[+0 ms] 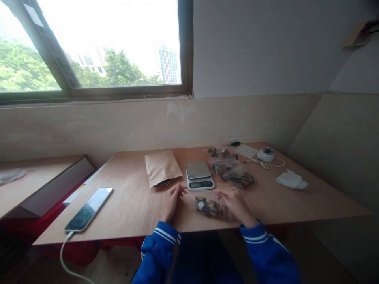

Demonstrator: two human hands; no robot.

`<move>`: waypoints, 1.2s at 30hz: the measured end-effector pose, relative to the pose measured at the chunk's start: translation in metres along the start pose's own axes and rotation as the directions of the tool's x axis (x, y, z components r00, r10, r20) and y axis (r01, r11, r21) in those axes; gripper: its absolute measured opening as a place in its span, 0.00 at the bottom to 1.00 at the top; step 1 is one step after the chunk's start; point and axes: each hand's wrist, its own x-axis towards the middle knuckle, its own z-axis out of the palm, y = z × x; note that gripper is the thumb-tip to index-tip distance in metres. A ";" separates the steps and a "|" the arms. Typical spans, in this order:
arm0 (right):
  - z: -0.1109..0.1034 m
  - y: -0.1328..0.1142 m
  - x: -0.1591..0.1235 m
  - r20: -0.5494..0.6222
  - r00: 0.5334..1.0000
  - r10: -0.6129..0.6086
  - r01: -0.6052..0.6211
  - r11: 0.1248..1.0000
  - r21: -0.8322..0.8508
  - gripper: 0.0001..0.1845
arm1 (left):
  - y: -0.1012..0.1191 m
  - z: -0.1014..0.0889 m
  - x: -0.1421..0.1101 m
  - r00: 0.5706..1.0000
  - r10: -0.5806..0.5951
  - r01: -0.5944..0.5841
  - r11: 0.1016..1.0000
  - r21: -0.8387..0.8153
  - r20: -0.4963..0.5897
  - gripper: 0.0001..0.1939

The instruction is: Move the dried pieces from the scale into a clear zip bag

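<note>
A clear zip bag (212,209) holding dark, dried brown pieces and a small white packet lies near the table's front edge, between my hands. My right hand (236,202) pinches its upper right edge between thumb and fingers. At the upper left corner, my left hand (174,199) is closed in a pinch; the thin film is hard to make out there. Just behind the bag stands a white kitchen scale (199,173) with a bare steel plate. A brown kraft pouch (162,167) lies left of the scale, its dark mouth partly open towards me.
Several similar filled bags (239,174) lie right of the scale. Farther right are a white dome camera (266,154) with its cable, a white sheet (246,151), a green-handled tool (235,143) and crumpled white plastic (291,180). A phone (89,209) charges at left.
</note>
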 end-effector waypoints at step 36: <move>0.032 0.121 -0.013 -0.404 0.884 0.235 -0.277 0.960 -0.046 0.25 | -0.028 -0.013 0.012 0.940 -0.062 0.042 0.997 -0.069 -0.336 0.22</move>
